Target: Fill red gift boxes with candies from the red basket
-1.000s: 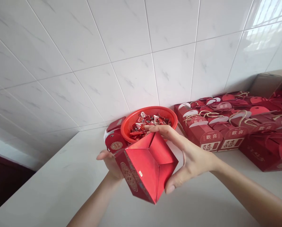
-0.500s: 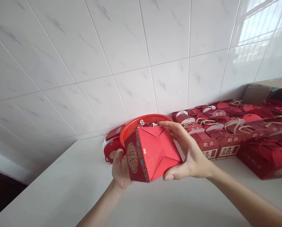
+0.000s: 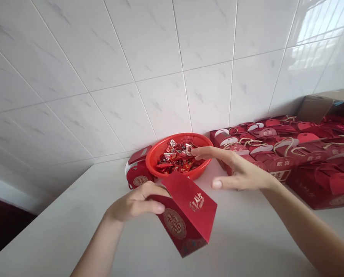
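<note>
Left hand (image 3: 135,204): fingers grasp the red carton (image 3: 199,217) at ten o'clock, now supporting it alone. Right hand (image 3: 241,171): carton released; fingers parted, free, at two o'clock.

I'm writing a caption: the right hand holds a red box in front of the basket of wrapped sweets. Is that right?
Not quite: the head view shows the left hand holding the red box, while the right hand is open. The basket of wrapped sweets is indeed behind the box.
</note>
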`<act>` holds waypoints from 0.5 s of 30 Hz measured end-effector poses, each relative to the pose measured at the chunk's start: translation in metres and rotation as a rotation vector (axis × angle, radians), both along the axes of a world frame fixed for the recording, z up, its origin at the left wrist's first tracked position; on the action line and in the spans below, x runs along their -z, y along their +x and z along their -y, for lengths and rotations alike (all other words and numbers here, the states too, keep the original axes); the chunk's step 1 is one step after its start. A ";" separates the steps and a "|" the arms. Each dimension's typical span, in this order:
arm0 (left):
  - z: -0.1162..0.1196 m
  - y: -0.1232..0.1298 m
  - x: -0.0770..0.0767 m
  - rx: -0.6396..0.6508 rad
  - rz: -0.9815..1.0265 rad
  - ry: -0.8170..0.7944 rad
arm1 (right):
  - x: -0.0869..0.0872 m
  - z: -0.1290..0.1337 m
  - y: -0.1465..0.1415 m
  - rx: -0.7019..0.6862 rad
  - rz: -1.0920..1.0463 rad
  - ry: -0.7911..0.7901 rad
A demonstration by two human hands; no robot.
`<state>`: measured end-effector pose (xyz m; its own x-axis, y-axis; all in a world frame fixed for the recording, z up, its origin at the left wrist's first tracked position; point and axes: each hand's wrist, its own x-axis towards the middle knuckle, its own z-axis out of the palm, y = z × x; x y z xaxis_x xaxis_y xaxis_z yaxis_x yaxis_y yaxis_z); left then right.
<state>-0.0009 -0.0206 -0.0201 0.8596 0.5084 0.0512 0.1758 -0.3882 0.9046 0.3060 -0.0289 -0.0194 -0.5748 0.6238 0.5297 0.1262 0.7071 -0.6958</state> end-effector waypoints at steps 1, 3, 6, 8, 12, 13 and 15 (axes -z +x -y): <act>0.007 0.006 -0.004 0.042 -0.143 0.093 | 0.000 0.000 -0.002 0.011 0.015 0.008; 0.020 0.019 -0.005 0.010 -0.353 0.319 | 0.003 -0.001 -0.010 -0.010 0.071 0.032; 0.034 0.033 0.006 -0.063 -0.535 0.569 | 0.012 -0.002 -0.024 -0.111 0.159 0.041; 0.037 0.037 0.013 -0.075 -0.540 0.608 | 0.017 -0.002 -0.029 -0.165 0.227 0.032; 0.032 0.035 0.017 -0.063 -0.501 0.524 | 0.018 -0.002 -0.029 -0.171 0.395 0.002; 0.030 0.033 0.015 -0.048 -0.483 0.484 | 0.018 -0.001 -0.028 -0.163 0.428 -0.003; 0.025 0.030 0.012 -0.035 -0.436 0.401 | 0.017 0.001 -0.027 -0.145 0.438 -0.003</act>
<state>0.0287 -0.0457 -0.0325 0.8275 0.5509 -0.1088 0.5170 -0.6719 0.5303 0.2792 -0.0296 -0.0369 -0.8256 0.5212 0.2161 0.3082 0.7374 -0.6011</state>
